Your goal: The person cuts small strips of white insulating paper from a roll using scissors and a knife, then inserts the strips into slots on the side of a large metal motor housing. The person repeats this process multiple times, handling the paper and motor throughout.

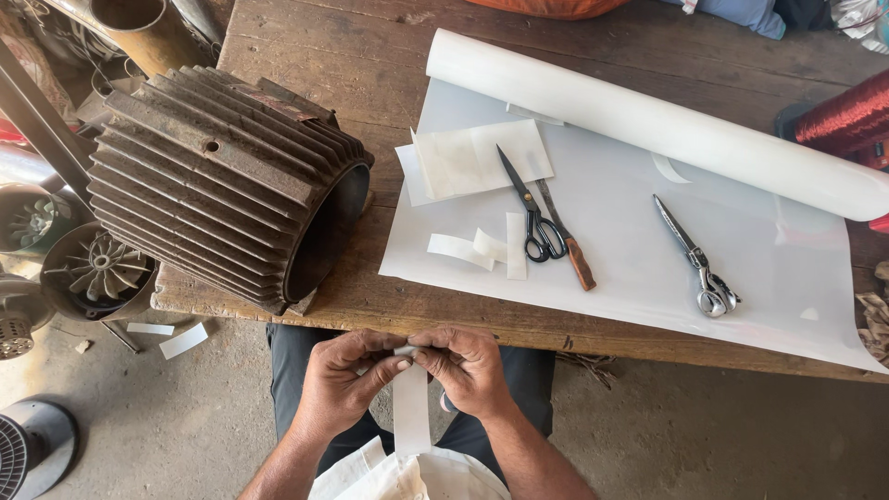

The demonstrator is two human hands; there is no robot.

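Observation:
Both of my hands pinch the top end of a narrow white paper strip (412, 407) just below the table's front edge. My left hand (343, 380) grips it from the left, and my right hand (468, 368) from the right. The strip hangs down over my lap. On the wooden table (370, 65) lies a partly unrolled white sheet (630, 250) with its roll (648, 120) at the back. Cut paper pieces (477, 157) and smaller strips (486, 248) rest on the sheet.
Black-handled scissors (532, 208) and a wooden-handled tool (569, 245) lie mid-sheet, metal shears (694, 259) to the right. A rusty finned motor housing (222, 181) lies on the table's left end. Fan parts (93, 273) sit on the floor at left. A copper wire spool (847, 116) is far right.

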